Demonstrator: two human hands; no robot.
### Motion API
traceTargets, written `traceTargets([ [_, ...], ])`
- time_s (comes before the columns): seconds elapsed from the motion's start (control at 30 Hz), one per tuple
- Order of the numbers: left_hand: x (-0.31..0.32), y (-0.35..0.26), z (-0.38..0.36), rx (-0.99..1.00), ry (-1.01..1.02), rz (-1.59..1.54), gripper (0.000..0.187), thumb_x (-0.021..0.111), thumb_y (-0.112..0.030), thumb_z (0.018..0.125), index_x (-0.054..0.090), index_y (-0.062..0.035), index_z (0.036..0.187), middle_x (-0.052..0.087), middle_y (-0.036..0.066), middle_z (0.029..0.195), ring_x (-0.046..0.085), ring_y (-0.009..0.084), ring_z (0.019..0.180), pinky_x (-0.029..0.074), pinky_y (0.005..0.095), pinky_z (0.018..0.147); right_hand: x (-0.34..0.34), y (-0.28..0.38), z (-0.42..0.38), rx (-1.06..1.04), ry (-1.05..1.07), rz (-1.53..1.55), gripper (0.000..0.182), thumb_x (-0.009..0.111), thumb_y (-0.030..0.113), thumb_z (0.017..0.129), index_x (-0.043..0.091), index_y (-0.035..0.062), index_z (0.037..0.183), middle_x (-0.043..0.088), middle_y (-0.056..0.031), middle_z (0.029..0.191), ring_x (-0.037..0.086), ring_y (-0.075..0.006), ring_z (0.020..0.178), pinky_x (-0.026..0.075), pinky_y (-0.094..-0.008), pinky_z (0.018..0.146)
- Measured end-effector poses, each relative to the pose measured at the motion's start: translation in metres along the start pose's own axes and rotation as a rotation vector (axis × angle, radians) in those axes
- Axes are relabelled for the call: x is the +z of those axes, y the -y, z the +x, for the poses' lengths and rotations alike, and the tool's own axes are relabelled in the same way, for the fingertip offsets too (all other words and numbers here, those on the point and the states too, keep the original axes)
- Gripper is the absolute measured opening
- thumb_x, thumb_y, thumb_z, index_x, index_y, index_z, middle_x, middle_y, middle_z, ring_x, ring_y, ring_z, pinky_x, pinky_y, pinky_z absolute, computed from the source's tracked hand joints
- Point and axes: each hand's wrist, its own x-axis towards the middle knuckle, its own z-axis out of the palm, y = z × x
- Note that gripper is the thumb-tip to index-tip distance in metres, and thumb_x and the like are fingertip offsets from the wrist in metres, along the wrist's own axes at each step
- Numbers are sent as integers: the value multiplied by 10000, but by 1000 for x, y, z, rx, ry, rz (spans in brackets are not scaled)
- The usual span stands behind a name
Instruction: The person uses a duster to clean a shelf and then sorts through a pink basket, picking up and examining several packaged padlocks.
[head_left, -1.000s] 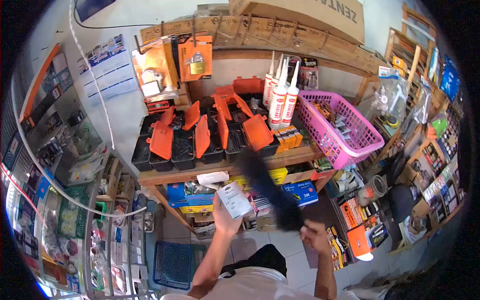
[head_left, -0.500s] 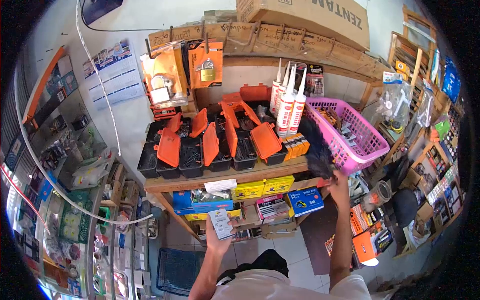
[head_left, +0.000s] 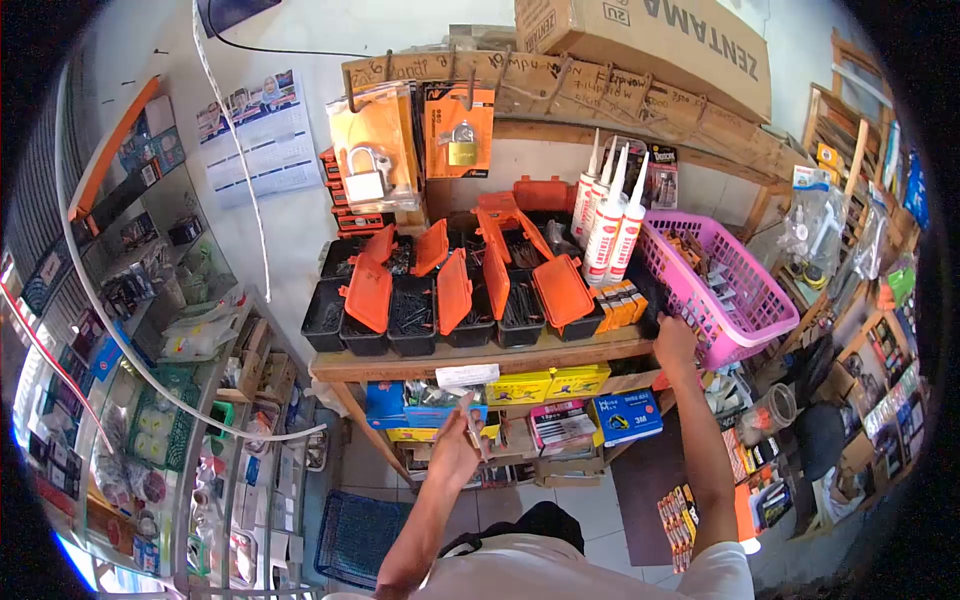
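My left hand (head_left: 453, 455) is closed around a small flat white packet (head_left: 472, 428), now seen nearly edge-on, in front of the lower shelf. At the right end of the wooden shelf, my right hand (head_left: 675, 343) grips a black fluffy duster (head_left: 650, 297). Most of the duster is hidden between the small orange boxes (head_left: 622, 304) and the pink basket (head_left: 708, 345). Left of these stand black bins (head_left: 413, 343) with orange lids (head_left: 455, 290), holding dark screws or nails. White sealant tubes (head_left: 605, 240) stand upright behind the orange boxes.
Padlock packs (head_left: 372, 170) hang from hooks on a wooden beam (head_left: 560, 85), with a large carton (head_left: 660, 50) above. Below the shelf sit yellow boxes (head_left: 520, 387) and a blue box (head_left: 628, 417). A glass display case (head_left: 190, 400) stands left; a blue crate (head_left: 360, 535) lies on the floor.
My left hand has turned the packet from label-facing to edge-on. My right hand has moved the duster down into the gap beside the basket, so less of it shows. The view has shifted slightly.
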Motion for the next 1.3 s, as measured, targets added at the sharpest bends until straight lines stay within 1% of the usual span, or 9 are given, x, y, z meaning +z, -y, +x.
traceTargets([
  [0.1, 0, -5, 11, 43, 35, -57, 243, 554, -157, 964, 548, -75, 1193, 554, -1, 968, 518, 118, 872, 443, 287, 780, -1, 2, 0, -4, 46, -105, 145, 546, 121, 874, 664, 57, 928, 672, -168, 848, 679, -350, 816, 544, -450, 707],
  [0.17, 13, -15, 18, 174, 224, 36, 144, 556, -118, 962, 573, -65, 1094, 604, 24, 1010, 558, 126, 951, 450, 293, 875, 3, 0, 2, 13, 91, -122, 222, 569, 120, 859, 646, 56, 1056, 663, -164, 932, 670, -356, 852, 541, -453, 727],
  [0.27, 55, -42, 6, 231, 149, 94, 60, 556, -86, 957, 585, -67, 1007, 631, 49, 1038, 587, 139, 1001, 460, 314, 925, -28, 11, -4, 68, 205, -75, 356, 577, 125, 855, 587, 43, 1202, 633, -191, 1011, 648, -372, 919, 534, -444, 763],
  [0.33, 67, -61, 3, 329, 258, 168, 52, 551, -50, 953, 587, -55, 990, 632, 53, 1034, 595, 124, 969, 469, 301, 901, -70, 31, -24, 15, 16, -105, 444, 590, 126, 858, 533, 42, 1290, 619, -205, 1035, 630, -371, 957, 527, -431, 791],
  [0.4, 100, -81, -5, 430, 233, 201, 70, 551, -41, 951, 591, -44, 1007, 636, 51, 1024, 593, 114, 956, 467, 293, 886, -137, 66, -38, -148, -174, 370, 423, 618, 176, 878, 549, 33, 1271, 611, -187, 1048, 623, -315, 989, 521, -395, 798],
  [0.53, 174, -114, -15, 679, 261, 271, 151, 563, -39, 943, 597, 2, 1085, 641, 44, 990, 584, 95, 913, 459, 273, 836, -204, 131, -43, -502, 245, 1241, 402, 632, 226, 894, 586, 64, 1259, 671, -67, 1003, 626, -132, 922, 496, -279, 732],
  [0.77, 263, -160, -19, 990, 240, 443, 315, 594, -31, 919, 554, 79, 1211, 638, 66, 1004, 590, 89, 888, 482, 233, 795, -253, 219, 0, -634, 154, 1545, 205, 673, 212, 888, 680, 9, 914, 655, 9, 700, 571, -23, 598, 431, -172, 547],
  [1.07, 280, -187, -12, 1010, 360, 782, 493, 585, -70, 939, 405, 115, 1359, 597, 137, 1188, 570, 125, 1043, 473, 258, 908, -278, 234, 27, -506, 325, 1869, 214, 649, 204, 916, 638, 13, 822, 622, -4, 683, 575, -49, 577, 427, -193, 507],
  [1.3, 275, -180, -16, 890, 304, 824, 421, 585, -113, 943, 474, 84, 1298, 654, 120, 1035, 620, 79, 731, 513, 205, 556, -272, 237, 29, -351, 376, 2030, 182, 672, 187, 891, 633, 34, 800, 620, 1, 693, 579, -65, 555, 403, -182, 489],
])
